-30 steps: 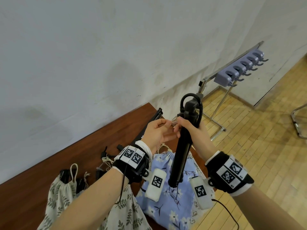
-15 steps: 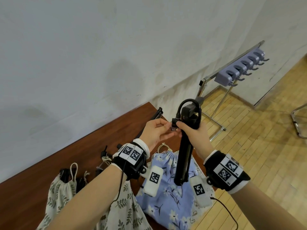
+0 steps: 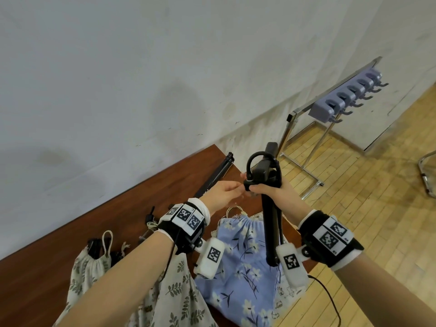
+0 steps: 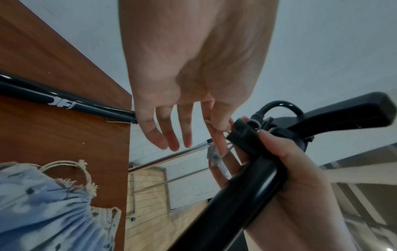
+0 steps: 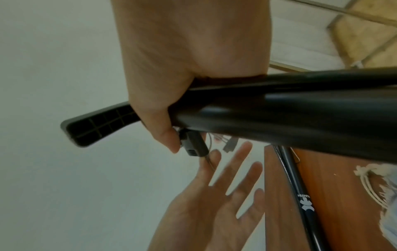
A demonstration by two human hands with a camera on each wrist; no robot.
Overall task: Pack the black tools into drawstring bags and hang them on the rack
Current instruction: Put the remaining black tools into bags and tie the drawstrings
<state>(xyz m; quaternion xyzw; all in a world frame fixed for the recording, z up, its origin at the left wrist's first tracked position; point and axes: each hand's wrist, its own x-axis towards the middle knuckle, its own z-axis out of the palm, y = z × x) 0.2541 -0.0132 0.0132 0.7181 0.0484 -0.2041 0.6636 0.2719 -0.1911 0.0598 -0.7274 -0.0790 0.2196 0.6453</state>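
My right hand (image 3: 273, 192) grips a black pump (image 3: 270, 223) upright above the table, near its top, where a hose loop and the handle (image 4: 343, 110) stick out. With thumb and forefinger, my left hand (image 3: 226, 192) pinches the small fitting at the hose end (image 4: 242, 130); its other fingers (image 4: 171, 132) are straight. A blue floral drawstring bag (image 3: 240, 263) lies flat below the pump. The hook rack (image 3: 339, 105) stands on the floor at the far right. In the right wrist view the pump (image 5: 279, 108) crosses the picture above the left hand (image 5: 214, 186).
A second long black tool (image 3: 212, 182) lies along the brown table's (image 3: 94, 220) far corner. A leaf-print bag (image 3: 169, 291) lies under my left forearm, and another (image 3: 94, 263) at the left holds black parts. Small black pieces lie between them. Wooden floor lies to the right.
The pump's handle now shows above the hose loop. My left fingers have stayed at the hose end and my right hand keeps its grip.
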